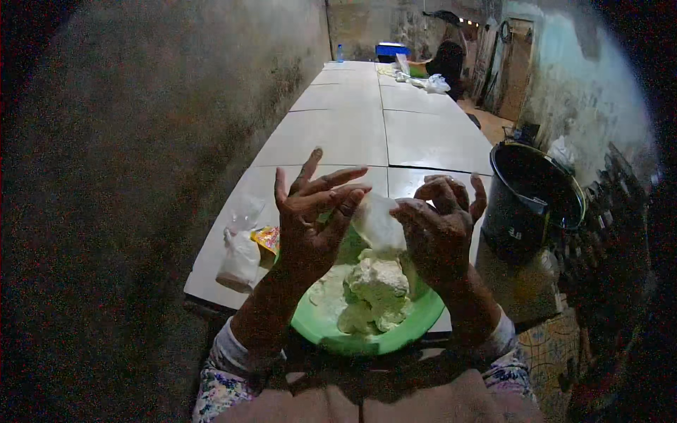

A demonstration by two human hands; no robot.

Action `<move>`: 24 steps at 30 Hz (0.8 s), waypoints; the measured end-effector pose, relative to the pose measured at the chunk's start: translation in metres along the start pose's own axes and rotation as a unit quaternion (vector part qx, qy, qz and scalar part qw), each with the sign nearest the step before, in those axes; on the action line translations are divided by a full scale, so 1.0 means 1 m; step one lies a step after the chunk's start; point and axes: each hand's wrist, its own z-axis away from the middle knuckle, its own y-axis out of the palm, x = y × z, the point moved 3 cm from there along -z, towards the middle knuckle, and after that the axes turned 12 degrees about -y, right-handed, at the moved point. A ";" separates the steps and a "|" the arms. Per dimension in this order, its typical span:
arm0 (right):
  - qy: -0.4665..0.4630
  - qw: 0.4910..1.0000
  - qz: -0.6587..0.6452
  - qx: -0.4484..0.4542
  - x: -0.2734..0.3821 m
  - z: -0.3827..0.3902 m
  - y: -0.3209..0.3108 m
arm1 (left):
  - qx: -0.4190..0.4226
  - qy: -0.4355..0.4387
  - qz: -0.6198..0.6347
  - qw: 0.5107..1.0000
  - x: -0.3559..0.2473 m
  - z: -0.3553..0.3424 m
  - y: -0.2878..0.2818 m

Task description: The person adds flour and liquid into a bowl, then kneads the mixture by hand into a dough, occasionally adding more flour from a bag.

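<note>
Both hands are raised above a green bowl (377, 344), pinching a small, thin, translucent whitish plastic bag (379, 224) between them. My left hand (314, 218) grips its left upper edge with thumb and forefinger, the other fingers spread. My right hand (443, 225) is closed on the right edge with bent fingers. Beneath, the bowl holds a rough pale lump of dough (379, 278) with loose white flour (326, 292) beside it. My forearms partly cover the bowl's sides. What the bag contains, if anything, cannot be made out.
Left of the bowl, a bag of white powder (238, 262) and a yellow-red packet (266, 238) lie on the white tiled table (338, 134). A black bucket (518, 211) stands at the right. At the far end are a blue container (392, 51), plastic bags (434, 84) and a person (448, 60).
</note>
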 end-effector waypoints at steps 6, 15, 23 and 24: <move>0.014 0.999 -0.048 0.007 0.001 0.000 0.009 | -0.003 0.038 0.053 0.998 0.011 -0.001 0.000; -0.026 0.987 -0.156 -0.026 0.002 -0.001 -0.006 | 0.389 -0.117 0.221 0.887 0.017 0.022 0.041; 0.124 0.831 -0.542 0.024 0.000 0.018 0.019 | 0.367 0.007 0.169 0.915 0.019 0.017 0.069; 0.113 0.827 -0.550 0.026 0.003 0.017 0.019 | 0.343 -0.030 0.172 0.923 0.034 0.027 0.074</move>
